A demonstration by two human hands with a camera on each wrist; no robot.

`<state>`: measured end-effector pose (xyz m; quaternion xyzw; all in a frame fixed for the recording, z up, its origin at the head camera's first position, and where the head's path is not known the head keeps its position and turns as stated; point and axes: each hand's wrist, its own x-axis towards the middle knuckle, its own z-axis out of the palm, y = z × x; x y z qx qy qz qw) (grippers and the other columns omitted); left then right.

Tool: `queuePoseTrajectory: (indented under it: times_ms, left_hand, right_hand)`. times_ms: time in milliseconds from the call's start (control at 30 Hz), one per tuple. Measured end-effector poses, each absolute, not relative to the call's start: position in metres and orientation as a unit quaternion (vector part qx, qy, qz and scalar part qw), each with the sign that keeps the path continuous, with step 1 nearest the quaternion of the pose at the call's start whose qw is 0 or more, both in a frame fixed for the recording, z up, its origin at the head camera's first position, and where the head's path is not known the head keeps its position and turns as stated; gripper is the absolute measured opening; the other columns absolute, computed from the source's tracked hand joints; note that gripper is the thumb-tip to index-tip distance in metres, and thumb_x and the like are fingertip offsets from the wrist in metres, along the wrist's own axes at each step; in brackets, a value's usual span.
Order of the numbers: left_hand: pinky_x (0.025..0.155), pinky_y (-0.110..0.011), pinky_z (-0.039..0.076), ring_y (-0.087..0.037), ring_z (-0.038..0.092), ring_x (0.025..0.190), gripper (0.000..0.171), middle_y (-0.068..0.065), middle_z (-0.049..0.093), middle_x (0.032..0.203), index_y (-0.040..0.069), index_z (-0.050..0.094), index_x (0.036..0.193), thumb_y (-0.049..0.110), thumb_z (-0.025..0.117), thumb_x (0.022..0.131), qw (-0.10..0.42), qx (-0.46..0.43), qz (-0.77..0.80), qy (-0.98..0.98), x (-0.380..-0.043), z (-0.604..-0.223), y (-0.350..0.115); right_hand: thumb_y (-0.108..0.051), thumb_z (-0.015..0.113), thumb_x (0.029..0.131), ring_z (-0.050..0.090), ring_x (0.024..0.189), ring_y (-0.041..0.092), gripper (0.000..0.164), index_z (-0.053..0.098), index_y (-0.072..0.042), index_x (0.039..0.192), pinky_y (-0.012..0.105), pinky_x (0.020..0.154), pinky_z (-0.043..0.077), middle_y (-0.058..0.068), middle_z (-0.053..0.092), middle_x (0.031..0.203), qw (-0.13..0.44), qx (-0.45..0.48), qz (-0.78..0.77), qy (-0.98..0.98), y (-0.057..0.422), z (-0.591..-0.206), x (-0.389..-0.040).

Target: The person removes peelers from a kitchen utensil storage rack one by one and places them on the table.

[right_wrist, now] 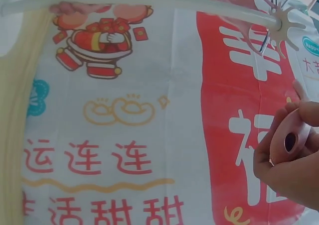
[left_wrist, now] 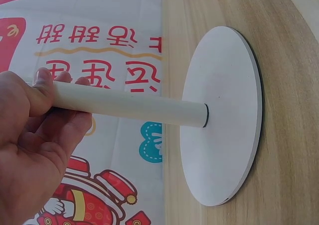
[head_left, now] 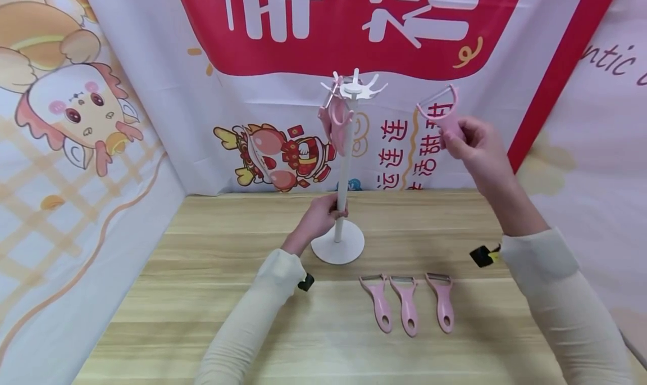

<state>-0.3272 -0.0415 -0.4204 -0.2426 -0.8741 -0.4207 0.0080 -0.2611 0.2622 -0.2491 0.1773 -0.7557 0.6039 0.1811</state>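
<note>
A white stand [head_left: 343,174] with a ring of hooks at its top stands upright on a round base [left_wrist: 222,150]. My left hand [head_left: 322,213] grips its pole low down, fingers and thumb around it. Pink peelers [head_left: 337,121] hang from hooks on the stand's left side; they overlap, so I cannot tell how many. Up to the right of the hooks, apart from them, my right hand [head_left: 475,143] holds another pink peeler [head_left: 438,111] by its handle, blade end up. In the right wrist view, the handle's hole [right_wrist: 290,142] faces the camera.
Three pink peelers lie in a row on the wooden table [head_left: 227,329], right of the base: a left one [head_left: 379,303], a middle one [head_left: 407,306] and a right one [head_left: 442,303]. Behind the table hangs a printed cloth [head_left: 283,104] with red lettering.
</note>
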Motion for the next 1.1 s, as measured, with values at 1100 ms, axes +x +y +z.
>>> queuePoseTrajectory:
  times_ms: [1100]
  left_hand:
    - [0.103, -0.048, 0.052, -0.019, 0.066, 0.096, 0.008, -0.001, 0.068, 0.093, 0.012, 0.064, 0.101, 0.005, 0.061, 0.097, -0.005, -0.236, -0.428, -0.873, -0.328, -0.420, -0.042]
  right_hand:
    - [-0.013, 0.063, 0.098, 0.061, 0.078, 0.002, 0.008, 0.068, -0.019, 0.099, 0.014, 0.072, 0.056, -0.012, 0.066, 0.087, 0.001, 0.011, 0.607, -0.795, 0.345, -0.369, -0.178]
